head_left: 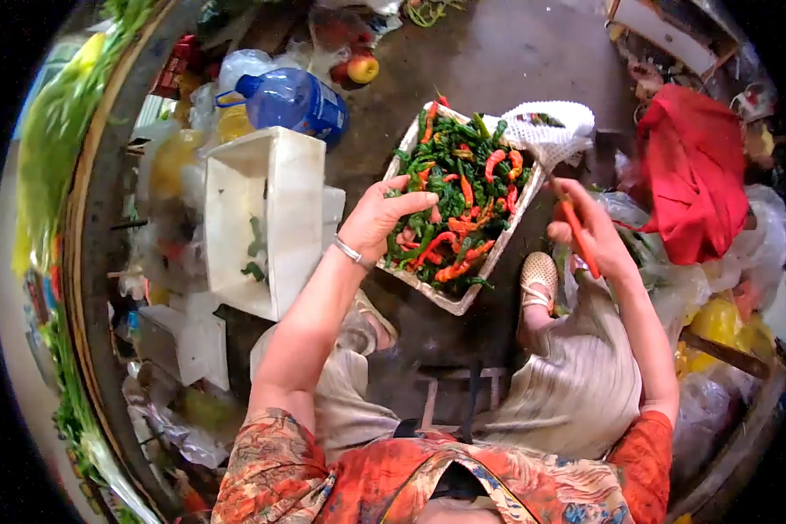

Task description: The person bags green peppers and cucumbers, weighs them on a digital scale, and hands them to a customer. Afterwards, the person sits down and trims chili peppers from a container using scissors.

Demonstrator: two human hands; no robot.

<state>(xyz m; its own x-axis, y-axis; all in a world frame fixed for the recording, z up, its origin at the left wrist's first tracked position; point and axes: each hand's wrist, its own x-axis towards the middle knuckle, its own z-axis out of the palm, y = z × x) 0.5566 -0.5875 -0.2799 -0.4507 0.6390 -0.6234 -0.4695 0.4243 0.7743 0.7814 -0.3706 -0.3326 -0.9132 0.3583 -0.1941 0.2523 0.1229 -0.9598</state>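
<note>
A white rectangular box (450, 304) on the floor between my feet is filled with red and green peppers (467, 188). My left hand (377, 214) lies over the box's left side among the peppers, thumb and index finger apart; its other fingertips are partly hidden. To the right of the box, my right hand (596, 229) is closed on a slim orange-red handle (578, 237) with a thin dark end pointing towards the box; its exact kind is unclear. White netting (561, 120) rests at the box's upper right corner, with some peppers visible inside its opening.
A white foam box (299, 218) with a few green scraps stands at left, below a large blue plastic bottle (293, 100). An apple (362, 69) lies at the back. A red bag (692, 175) and clear plastic bags (764, 231) crowd the right side.
</note>
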